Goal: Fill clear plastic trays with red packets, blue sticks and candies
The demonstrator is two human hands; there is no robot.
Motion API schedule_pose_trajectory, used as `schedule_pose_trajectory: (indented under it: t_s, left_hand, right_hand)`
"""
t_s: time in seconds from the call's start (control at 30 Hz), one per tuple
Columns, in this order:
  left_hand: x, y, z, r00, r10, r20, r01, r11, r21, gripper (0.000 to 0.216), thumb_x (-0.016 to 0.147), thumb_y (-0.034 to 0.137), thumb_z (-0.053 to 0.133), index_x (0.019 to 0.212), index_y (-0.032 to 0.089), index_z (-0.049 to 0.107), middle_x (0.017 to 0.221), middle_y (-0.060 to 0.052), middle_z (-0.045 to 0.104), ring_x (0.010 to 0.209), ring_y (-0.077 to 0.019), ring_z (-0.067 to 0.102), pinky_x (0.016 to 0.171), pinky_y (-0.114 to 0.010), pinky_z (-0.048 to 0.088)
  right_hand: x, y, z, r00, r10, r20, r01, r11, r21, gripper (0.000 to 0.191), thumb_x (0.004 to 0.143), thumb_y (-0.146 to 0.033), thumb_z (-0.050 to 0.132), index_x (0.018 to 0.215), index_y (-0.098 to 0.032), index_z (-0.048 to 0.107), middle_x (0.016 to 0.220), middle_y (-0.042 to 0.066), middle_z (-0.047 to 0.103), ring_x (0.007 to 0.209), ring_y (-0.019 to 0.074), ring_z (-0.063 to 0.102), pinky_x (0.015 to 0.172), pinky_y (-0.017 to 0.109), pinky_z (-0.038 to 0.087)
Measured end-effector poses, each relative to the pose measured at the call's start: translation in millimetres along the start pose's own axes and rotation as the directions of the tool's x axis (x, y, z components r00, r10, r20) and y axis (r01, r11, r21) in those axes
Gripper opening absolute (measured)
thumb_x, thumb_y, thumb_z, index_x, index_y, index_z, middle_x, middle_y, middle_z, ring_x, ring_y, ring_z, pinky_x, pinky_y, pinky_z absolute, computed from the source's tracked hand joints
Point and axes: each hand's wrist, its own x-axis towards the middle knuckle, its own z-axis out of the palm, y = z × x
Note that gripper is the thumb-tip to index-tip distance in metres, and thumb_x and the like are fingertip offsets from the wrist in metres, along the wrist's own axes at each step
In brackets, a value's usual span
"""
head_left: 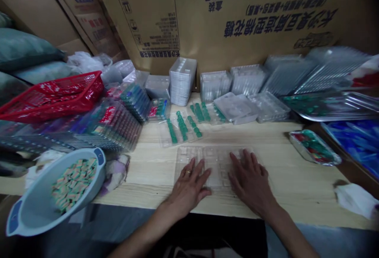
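Clear plastic trays with moulded compartments (pixel 216 167) lie flat on the table in front of me. My left hand (pixel 189 187) rests on their left part, fingers spread, a ring on one finger. Across the right part lies my right hand (pixel 251 181), palm down with its fingers apart. Neither hand grips anything. Just beyond the trays, another clear tray holds rows of green pieces (pixel 181 126). Behind it are more green pieces (pixel 200 112) in a clear tray, beside loose whitish trays (pixel 233 107). How many trays are under my hands I cannot tell.
At left are a blue-grey basin (pixel 38 214) of small green-and-tan pieces, a red basket (pixel 99 88) and stacked filled trays (pixel 124 128). Stacks of clear trays (pixel 182 80) line the cardboard behind. At right stand a foil container (pixel 315 147), a metal tray (pixel 337 106) and blue items (pixel 355 143).
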Motion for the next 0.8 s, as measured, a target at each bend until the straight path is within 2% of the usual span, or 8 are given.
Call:
schedule_pose_trajectory:
  t_s: [0.1, 0.23, 0.4, 0.6, 0.7, 0.8]
  left_hand:
    - [-6, -10, -1, 0.999, 0.022, -0.025, -0.022, 0.999, 0.028, 0.073, 0.089, 0.050, 0.068, 0.153, 0.027, 0.040, 0.162, -0.012, 0.035, 0.152, -0.0383, 0.025, 0.115, -0.053, 0.043]
    - [-1, -11, 4, 0.998, 0.011, -0.063, -0.007, 0.998, 0.059, 0.068, 0.092, 0.046, 0.065, 0.152, 0.026, 0.042, 0.161, -0.012, 0.037, 0.151, -0.0387, 0.028, 0.113, -0.053, 0.045]
    - [7, -16, 13, 0.990, 0.031, -0.136, -0.022, 0.997, 0.069, 0.063, 0.092, 0.042, 0.066, 0.150, 0.025, 0.046, 0.160, -0.014, 0.040, 0.150, -0.0385, 0.030, 0.110, -0.053, 0.047]
    - [15, -34, 27, 0.964, 0.094, -0.247, -0.074, 0.993, 0.089, 0.060, 0.089, 0.044, 0.068, 0.145, 0.029, 0.053, 0.154, -0.013, 0.048, 0.144, -0.0397, 0.042, 0.102, -0.053, 0.053]
    - [16, -29, 19, 0.961, 0.116, -0.252, -0.094, 0.991, 0.095, 0.066, 0.086, 0.044, 0.073, 0.146, 0.026, 0.051, 0.155, -0.016, 0.046, 0.144, -0.0403, 0.041, 0.108, -0.057, 0.048]
    - [5, -12, -9, 0.972, 0.079, -0.220, -0.068, 0.996, 0.058, 0.077, 0.083, 0.045, 0.076, 0.150, 0.021, 0.045, 0.159, -0.020, 0.038, 0.149, -0.0393, 0.034, 0.114, -0.059, 0.040]
  right_hand:
    - [4, -12, 1, 0.998, 0.053, 0.024, -0.052, 0.998, -0.038, 0.059, 0.102, -0.045, 0.043, 0.155, -0.019, 0.040, 0.162, 0.026, 0.020, 0.148, 0.0474, 0.020, 0.107, 0.064, 0.034]
    - [15, -17, 0, 0.994, 0.104, 0.045, -0.102, 0.993, -0.057, 0.060, 0.101, -0.044, 0.047, 0.155, -0.020, 0.039, 0.162, 0.026, 0.022, 0.149, 0.0475, 0.020, 0.109, 0.062, 0.032]
    - [23, -17, -9, 0.989, 0.124, 0.081, -0.123, 0.992, -0.011, 0.063, 0.098, -0.040, 0.052, 0.156, -0.021, 0.037, 0.163, 0.023, 0.022, 0.149, 0.0470, 0.019, 0.110, 0.064, 0.030]
    - [31, -15, -24, 0.981, 0.142, 0.136, -0.151, 0.986, 0.063, 0.064, 0.099, -0.043, 0.051, 0.157, -0.022, 0.035, 0.163, 0.025, 0.019, 0.149, 0.0457, 0.021, 0.113, 0.064, 0.024]
    - [29, -8, -25, 0.983, 0.136, 0.125, -0.145, 0.988, 0.061, 0.061, 0.100, -0.042, 0.048, 0.157, -0.021, 0.036, 0.163, 0.024, 0.021, 0.150, 0.0424, 0.021, 0.114, 0.062, 0.024]
    - [15, 4, -24, 0.992, 0.119, 0.047, -0.121, 0.992, 0.031, 0.056, 0.102, -0.037, 0.039, 0.156, -0.021, 0.037, 0.162, 0.022, 0.025, 0.150, 0.0384, 0.025, 0.113, 0.061, 0.028]
